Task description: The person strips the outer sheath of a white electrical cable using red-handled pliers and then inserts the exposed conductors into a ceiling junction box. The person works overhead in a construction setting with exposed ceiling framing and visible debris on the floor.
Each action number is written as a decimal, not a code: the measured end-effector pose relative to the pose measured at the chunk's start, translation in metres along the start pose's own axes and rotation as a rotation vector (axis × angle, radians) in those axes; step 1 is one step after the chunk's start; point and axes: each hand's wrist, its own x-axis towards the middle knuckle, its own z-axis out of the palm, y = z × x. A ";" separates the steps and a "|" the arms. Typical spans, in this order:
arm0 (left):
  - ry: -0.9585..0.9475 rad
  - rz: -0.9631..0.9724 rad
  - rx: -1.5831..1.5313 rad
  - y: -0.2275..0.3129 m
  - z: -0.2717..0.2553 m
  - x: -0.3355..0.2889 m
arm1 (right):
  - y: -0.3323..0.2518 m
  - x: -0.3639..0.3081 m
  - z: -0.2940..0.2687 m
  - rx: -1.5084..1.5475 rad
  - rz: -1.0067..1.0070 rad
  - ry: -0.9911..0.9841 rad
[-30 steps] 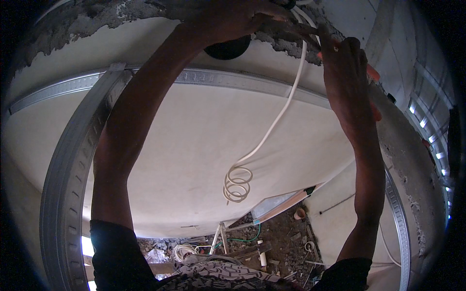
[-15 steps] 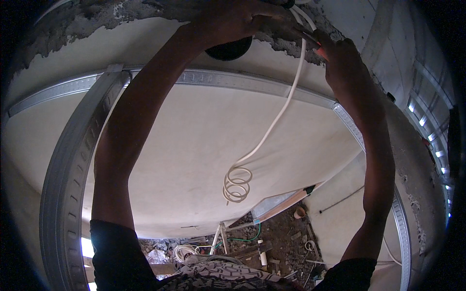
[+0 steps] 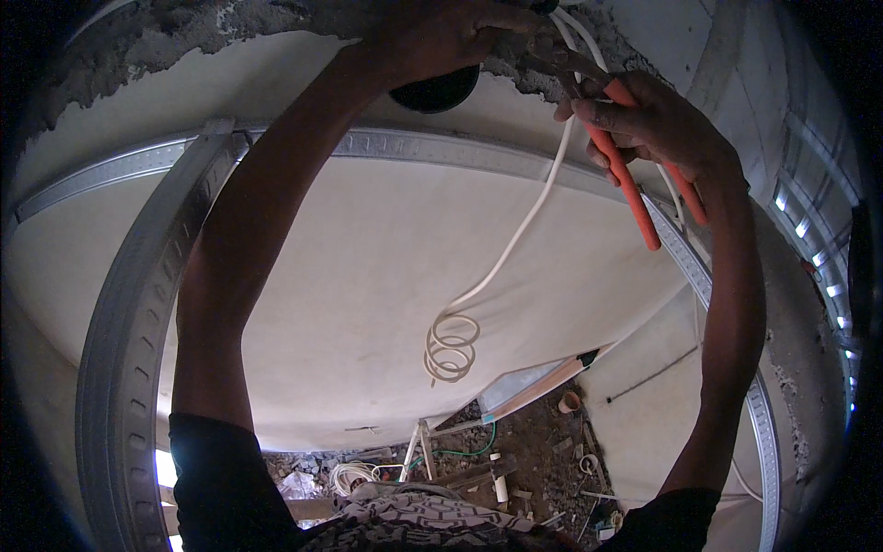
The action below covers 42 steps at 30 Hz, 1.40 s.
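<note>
My right hand is wrapped around a pair of pliers with orange-red handles. The handles stand apart and point down, and the dark metal jaws reach up and left toward my left hand. At the top edge, my left hand has its fingers closed near the jaws; what they hold is hidden. A white cable passes behind the pliers and hangs down to a loose coil. A second white cable runs beside it near the top. Below my left wrist is a dark round opening.
Metal channel framing crosses the pale wall, and an upright metal stud stands at left. Rough broken plaster edges the top. Far below lie rubble, a coiled white cable, a green hose and a small bucket.
My right hand has turned and shifted slightly right, bringing the pliers' orange handles into full view with their ends spread. My left hand stays nearly in place.
</note>
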 end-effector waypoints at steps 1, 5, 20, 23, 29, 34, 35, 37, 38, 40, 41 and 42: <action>0.000 0.010 0.009 -0.001 -0.002 0.000 | -0.001 -0.001 0.002 0.084 -0.004 0.000; 0.004 0.010 0.006 0.001 -0.001 0.000 | 0.000 -0.004 -0.003 0.135 0.007 -0.055; 0.036 0.013 -0.044 0.004 0.002 0.007 | 0.034 0.003 0.026 -1.419 -0.218 0.838; 0.016 -0.026 -0.043 0.006 0.001 0.005 | 0.030 0.002 0.034 -1.457 -0.215 0.852; -0.007 -0.031 -0.039 0.007 -0.001 0.006 | 0.018 -0.008 0.037 -1.180 -0.175 0.683; -0.023 -0.033 -0.015 0.006 0.001 0.005 | 0.022 -0.008 0.028 -0.957 -0.261 0.585; -0.020 -0.041 -0.010 0.006 0.002 0.004 | 0.025 -0.009 0.027 -0.963 -0.310 0.596; -0.015 -0.043 0.002 0.006 0.004 0.003 | 0.025 -0.011 0.026 -0.941 -0.308 0.587; -0.013 -0.038 0.010 0.006 0.003 0.004 | 0.016 -0.013 0.026 -0.915 -0.257 0.570; -0.009 -0.035 0.018 0.006 0.001 0.002 | -0.006 -0.015 0.027 -0.854 -0.170 0.531; 0.003 -0.034 0.010 0.006 0.002 0.003 | -0.014 -0.017 0.027 -0.828 -0.122 0.513; 0.014 -0.032 0.001 0.006 0.002 0.003 | -0.018 -0.019 0.028 -0.802 -0.074 0.494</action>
